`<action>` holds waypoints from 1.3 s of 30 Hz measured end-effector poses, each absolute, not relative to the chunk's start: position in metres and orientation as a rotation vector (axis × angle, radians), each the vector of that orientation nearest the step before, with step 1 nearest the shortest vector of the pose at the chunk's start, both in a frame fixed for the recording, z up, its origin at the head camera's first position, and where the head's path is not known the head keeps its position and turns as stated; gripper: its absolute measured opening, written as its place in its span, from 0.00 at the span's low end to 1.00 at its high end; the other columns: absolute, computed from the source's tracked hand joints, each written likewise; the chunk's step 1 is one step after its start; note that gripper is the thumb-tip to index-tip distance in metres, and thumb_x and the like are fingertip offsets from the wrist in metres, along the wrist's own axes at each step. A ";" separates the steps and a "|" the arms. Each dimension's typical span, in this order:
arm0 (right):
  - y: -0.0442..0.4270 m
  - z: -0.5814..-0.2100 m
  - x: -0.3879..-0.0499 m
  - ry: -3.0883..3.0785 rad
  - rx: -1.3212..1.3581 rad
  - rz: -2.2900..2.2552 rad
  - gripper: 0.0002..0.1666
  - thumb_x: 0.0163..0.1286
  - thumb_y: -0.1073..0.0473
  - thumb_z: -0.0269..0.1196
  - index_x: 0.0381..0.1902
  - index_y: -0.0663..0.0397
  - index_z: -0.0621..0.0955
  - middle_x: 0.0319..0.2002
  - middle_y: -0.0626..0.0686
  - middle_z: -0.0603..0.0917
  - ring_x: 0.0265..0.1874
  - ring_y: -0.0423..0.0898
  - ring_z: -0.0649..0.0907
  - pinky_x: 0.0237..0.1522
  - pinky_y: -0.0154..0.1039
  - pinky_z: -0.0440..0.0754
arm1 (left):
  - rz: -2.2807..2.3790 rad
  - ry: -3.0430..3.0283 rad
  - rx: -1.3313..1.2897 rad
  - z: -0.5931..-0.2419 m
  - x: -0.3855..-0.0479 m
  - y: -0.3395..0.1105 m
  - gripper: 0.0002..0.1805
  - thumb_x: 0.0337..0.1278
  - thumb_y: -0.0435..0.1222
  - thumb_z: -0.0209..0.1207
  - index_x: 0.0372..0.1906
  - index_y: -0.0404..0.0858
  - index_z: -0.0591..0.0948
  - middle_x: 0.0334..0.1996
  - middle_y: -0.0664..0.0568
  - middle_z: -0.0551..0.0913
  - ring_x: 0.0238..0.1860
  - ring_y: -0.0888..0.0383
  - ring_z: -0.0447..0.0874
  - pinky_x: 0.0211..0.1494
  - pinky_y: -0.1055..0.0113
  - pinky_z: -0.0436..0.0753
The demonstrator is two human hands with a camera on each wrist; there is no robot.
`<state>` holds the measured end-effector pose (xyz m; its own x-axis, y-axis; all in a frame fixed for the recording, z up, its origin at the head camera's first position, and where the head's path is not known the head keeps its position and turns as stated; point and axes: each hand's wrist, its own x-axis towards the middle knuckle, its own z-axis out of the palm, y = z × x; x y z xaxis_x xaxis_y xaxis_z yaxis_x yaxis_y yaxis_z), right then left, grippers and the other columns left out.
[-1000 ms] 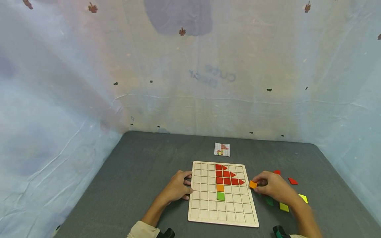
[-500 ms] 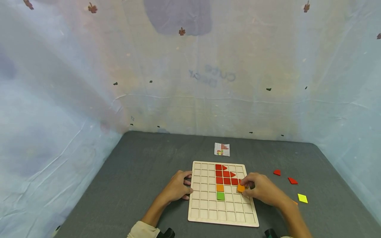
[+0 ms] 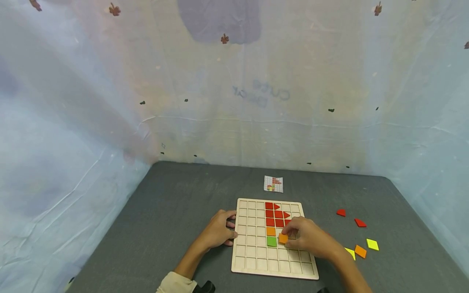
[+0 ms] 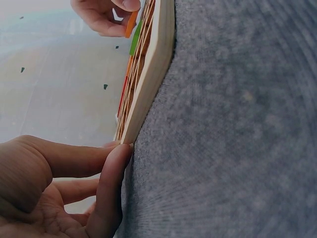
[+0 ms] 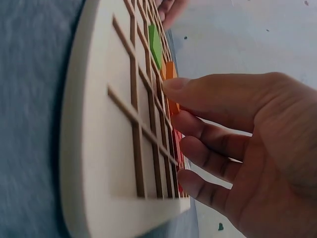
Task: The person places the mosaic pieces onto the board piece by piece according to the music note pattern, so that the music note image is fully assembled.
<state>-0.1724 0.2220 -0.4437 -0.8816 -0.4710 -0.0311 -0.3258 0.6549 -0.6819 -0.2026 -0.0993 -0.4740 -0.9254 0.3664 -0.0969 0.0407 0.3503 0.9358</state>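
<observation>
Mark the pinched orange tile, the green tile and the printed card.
Pinched orange tile [image 3: 283, 238], head view: middle of visible face.
Green tile [image 3: 271, 241], head view: centre of top face.
Printed card [image 3: 273, 184], head view: middle of printed side.

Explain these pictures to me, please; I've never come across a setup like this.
There is no robot here: a person works bare-handed. The wide view is taken from the person's head, looking forward and down; each close view is taken from one wrist. On the dark table lies a wooden board with a grid, bearing red pieces, one orange square and one green square. Loose pieces in red, yellow and orange lie to its right, and a small printed card lies beyond it. The left hand grips the board's left edge, while the right hand pinches a second orange square over the grid.
</observation>
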 end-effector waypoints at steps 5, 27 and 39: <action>0.214 -0.444 -0.172 2.638 -0.671 -1.047 0.14 0.61 0.57 0.79 0.44 0.48 0.89 0.41 0.43 0.85 0.39 0.40 0.81 0.41 0.35 0.84 | 1.600 2.324 0.353 -0.473 -0.203 -0.099 0.41 0.51 0.18 0.68 0.74 0.24 0.70 0.57 0.38 0.75 0.50 0.48 0.80 0.29 0.61 0.92; 0.190 -0.442 -0.160 2.603 -0.698 -0.990 0.13 0.59 0.58 0.79 0.42 0.43 0.88 0.40 0.40 0.84 0.40 0.37 0.79 0.41 0.35 0.81 | 1.602 2.322 0.362 -0.474 -0.203 -0.100 0.41 0.52 0.18 0.68 0.74 0.25 0.71 0.58 0.37 0.74 0.51 0.48 0.80 0.30 0.61 0.92; 0.189 -0.439 -0.159 2.570 -0.723 -0.948 0.12 0.57 0.58 0.81 0.38 0.41 0.90 0.41 0.39 0.85 0.40 0.37 0.79 0.41 0.36 0.82 | 1.604 2.319 0.363 -0.474 -0.202 -0.100 0.41 0.52 0.19 0.68 0.74 0.24 0.70 0.58 0.37 0.74 0.52 0.48 0.80 0.30 0.60 0.92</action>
<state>-0.1591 0.1888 -0.4392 -0.8255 -0.5539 -0.1086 -0.3505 0.6539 -0.6705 -0.2022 -0.0996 -0.4740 -0.9239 0.3695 -0.0992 0.0375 0.3456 0.9376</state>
